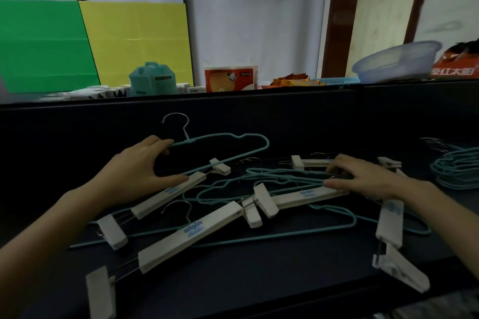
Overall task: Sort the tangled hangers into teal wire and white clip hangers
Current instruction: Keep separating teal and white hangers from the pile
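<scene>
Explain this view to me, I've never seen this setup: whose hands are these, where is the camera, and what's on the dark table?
There is no machine here: these are a person's two bare hands, seen by one wide-angle camera worn on the head, looking forward and down. On the dark table lies a tangle of white clip hangers and teal wire ones. The left hand grips a teal wire hanger at its shoulder, near the hook. The right hand rests on the middle of the tangle; whether it holds a wire I cannot tell. At the far right lies a stack of teal hangers, apart from it.
</scene>
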The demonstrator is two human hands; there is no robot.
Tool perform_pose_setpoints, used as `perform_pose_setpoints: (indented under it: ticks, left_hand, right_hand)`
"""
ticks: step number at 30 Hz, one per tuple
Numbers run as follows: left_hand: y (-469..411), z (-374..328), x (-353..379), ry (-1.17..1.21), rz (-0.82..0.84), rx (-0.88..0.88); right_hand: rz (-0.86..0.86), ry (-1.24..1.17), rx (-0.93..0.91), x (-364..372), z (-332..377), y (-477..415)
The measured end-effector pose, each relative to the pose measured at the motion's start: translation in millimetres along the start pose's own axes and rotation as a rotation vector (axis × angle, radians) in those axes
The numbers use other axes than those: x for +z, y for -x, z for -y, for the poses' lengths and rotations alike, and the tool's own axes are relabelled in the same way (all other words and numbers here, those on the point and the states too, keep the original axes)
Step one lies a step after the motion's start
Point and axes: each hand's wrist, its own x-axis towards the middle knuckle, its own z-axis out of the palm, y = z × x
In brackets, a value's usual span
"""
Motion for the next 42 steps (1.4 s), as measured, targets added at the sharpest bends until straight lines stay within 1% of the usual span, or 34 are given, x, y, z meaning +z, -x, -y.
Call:
perform_pose_setpoints:
  ticks: [8, 14, 18, 20, 22, 25, 27, 28, 31, 33, 36, 39, 42]
  left_hand:
    - [-5, -3, 1, 0.012, 0.011, 0.008]
    - [-8, -15, -5, 0.019, -0.005, 0.013]
    - [-14, -23, -6, 0.031, -0.019, 0.036]
    - [-17, -26, -6, 0.031, -0.026, 0.053]
    - [-20, -28, -5, 0.036, -0.035, 0.068]
    - [-22, -30, -4, 0.046, -0.047, 0.087]
    - [-22, -31, -3, 0.052, -0.046, 0.104]
    - [-23, -31, -2, 0.052, -0.043, 0.111]
    - [-24, -32, -1, 0.055, -0.035, 0.126]
    - [-25, -31, -1, 0.061, -0.041, 0.126]
    - [-25, -32, -2, 0.081, -0.075, 0.136]
    - [-28, -36, -5, 0.093, -0.09, 0.139]
    - [-30, -42, -9, 0.093, -0.104, 0.158]
  right_hand:
    - [0.006, -0.133, 0.016, -9, -2, -3]
    - [-0.019, 0.042, 0.072, -30, -1, 4]
    - [0.013, -0.09, 0.046, -36, 1, 17]
    - [0.023, -0.09, 0.018, -33, 6, 23]
    - [0.017, -0.038, 0.003, -31, 13, 28]
    - [-0.024, 0.186, -0.019, -25, 20, 35]
    - [-0.066, 0.247, -0.021, -21, 23, 40]
    - [-0.091, 0.193, -0.01, -19, 24, 42]
    - [-0.133, -0.127, 0.038, -18, 31, 49]
    - [-0.154, -0.243, 0.04, -18, 34, 54]
    - [-0.198, -0.351, 0.008, -17, 39, 61]
    - [-0.263, -0.406, -0.031, -18, 42, 68]
    - [-0.271, -0.463, -0.028, -21, 38, 74]
